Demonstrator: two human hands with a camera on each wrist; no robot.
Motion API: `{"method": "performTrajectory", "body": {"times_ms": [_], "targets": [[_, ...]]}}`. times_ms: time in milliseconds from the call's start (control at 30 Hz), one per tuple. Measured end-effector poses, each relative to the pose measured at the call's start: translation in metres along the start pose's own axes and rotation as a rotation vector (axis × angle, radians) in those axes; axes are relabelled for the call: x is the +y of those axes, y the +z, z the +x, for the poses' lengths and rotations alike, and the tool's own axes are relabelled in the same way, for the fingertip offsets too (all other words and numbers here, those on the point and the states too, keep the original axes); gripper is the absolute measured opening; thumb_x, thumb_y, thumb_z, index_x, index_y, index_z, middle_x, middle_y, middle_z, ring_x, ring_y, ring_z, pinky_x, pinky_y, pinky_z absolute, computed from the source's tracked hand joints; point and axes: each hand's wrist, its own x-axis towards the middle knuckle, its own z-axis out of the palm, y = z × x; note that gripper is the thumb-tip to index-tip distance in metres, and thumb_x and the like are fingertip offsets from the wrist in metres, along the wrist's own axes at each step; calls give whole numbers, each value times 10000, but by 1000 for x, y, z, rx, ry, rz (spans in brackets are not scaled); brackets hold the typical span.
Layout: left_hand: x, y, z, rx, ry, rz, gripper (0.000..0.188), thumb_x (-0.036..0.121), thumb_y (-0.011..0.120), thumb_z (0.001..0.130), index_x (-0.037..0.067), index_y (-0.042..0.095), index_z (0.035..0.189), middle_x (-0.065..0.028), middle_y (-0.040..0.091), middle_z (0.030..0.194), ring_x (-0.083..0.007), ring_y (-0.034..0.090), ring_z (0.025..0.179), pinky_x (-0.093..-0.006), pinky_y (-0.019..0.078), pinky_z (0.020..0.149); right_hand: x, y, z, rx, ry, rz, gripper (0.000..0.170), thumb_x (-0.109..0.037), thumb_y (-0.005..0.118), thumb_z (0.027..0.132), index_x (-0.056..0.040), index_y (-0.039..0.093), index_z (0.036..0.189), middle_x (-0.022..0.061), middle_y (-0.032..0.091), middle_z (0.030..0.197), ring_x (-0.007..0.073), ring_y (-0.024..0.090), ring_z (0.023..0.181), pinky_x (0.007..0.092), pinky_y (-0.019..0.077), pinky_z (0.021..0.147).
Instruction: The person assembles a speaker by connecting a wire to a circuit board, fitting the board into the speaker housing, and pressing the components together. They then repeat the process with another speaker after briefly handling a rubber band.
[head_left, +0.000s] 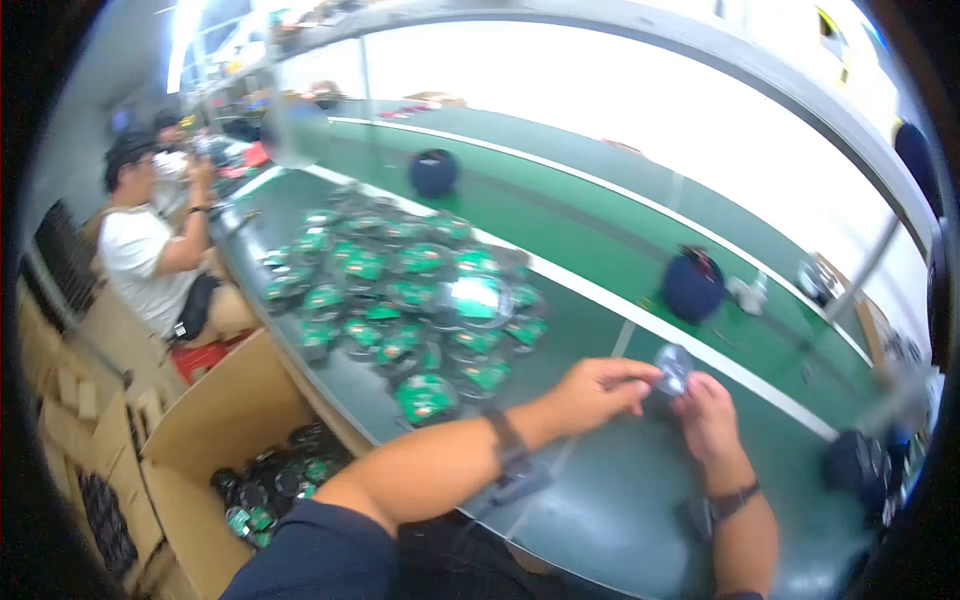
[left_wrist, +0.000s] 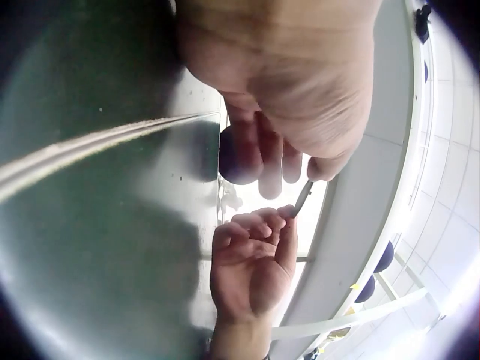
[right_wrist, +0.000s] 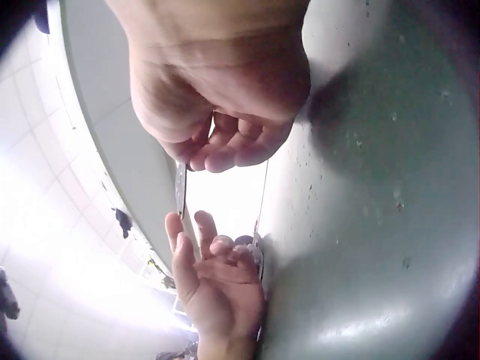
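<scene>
A small, thin, clear plastic piece (head_left: 673, 368) with rounded outlines catches the light between my two hands over the table. My right hand (head_left: 708, 412) pinches one end of it between thumb and forefinger, the other fingers curled in. On the opposite side, my left hand (head_left: 600, 392) reaches in with its forefinger stretched out, the tip right at the piece's edge. The left thumb stands a little apart below. Edge-on, the plastic piece (right_wrist: 181, 189) looks like a narrow strip in the right wrist view, running from the right fingertips down to the left fingertip.
A heap of green-labelled clear packs (head_left: 400, 290) covers the table to the left. Below it stands a cardboard box (head_left: 215, 445) with more packs. Dark round bundles (head_left: 693, 285) sit on the green belt (head_left: 560, 225). Another person (head_left: 150, 235) sits at the far left.
</scene>
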Motion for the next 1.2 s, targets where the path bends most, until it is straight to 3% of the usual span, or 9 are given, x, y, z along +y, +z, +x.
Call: {"method": "performTrajectory", "body": {"times_ms": [133,267,467,567,667,700,867,1033,1200], "targets": [[18,1,-5,-75,-3,142,371,59,645,960,36,620,1329,-109,660,1214,-153,674,921,-321,563,866,-3,-1,0,9,36,27,195,-201,625,996,-16,646,1054,17,605,866,105,556,776,258,469,713],[13,-2,-5,-88,14,-17,394,17,639,950,40,608,1342,-127,650,1237,-175,672,929,-331,565,849,-11,-22,10,52,1,69,161,-195,628,997,-39,650,1028,11,614,867,98,566,754,253,481,692],[10,-3,-3,-154,-58,136,416,21,645,939,77,612,1350,-100,650,1185,-135,637,905,-304,552,845,-32,-104,30,561,-188,34,125,-231,636,994,-109,651,1012,-34,614,882,80,561,740,229,446,619],[9,-1,-4,-158,-106,193,431,26,660,925,79,612,1350,-82,656,1162,-111,622,879,-283,539,834,-33,-156,30,864,-186,-175,202,-236,653,978,-54,698,1054,-9,668,902,55,548,727,217,418,599],[15,3,-5,-176,-124,317,436,36,678,913,83,618,1342,-60,662,1134,-82,607,861,-254,519,817,-28,-196,27,922,-277,-412,225,-233,649,981,-19,712,1014,-12,656,841,45,518,721,223,392,592],[15,5,-5,-187,-128,309,436,36,678,913,83,618,1342,-60,662,1134,-82,607,861,-254,519,817,-28,-201,25,947,-237,-508,241,-222,651,971,6,726,948,-4,659,815,62,526,734,245,409,626],[8,6,-3,-194,-134,317,400,58,694,912,81,641,1307,-21,664,1060,-47,576,836,-219,489,787,-23,-207,33,937,-219,-683,225,-199,658,944,6,742,905,24,702,864,111,584,777,285,463,721],[8,4,-1,-223,-98,388,352,109,709,920,87,663,1268,-9,663,1012,-53,571,807,-221,491,753,-33,-225,42,982,-7,-657,203,-147,656,942,21,728,1030,56,729,864,128,616,738,283,490,678],[7,2,-1,-235,-99,432,300,121,713,922,67,688,1216,-13,685,990,-61,591,844,-226,492,773,-34,-240,50,932,59,-580,260,-98,586,985,52,649,1188,105,734,936,118,642,724,250,504,603]]}}
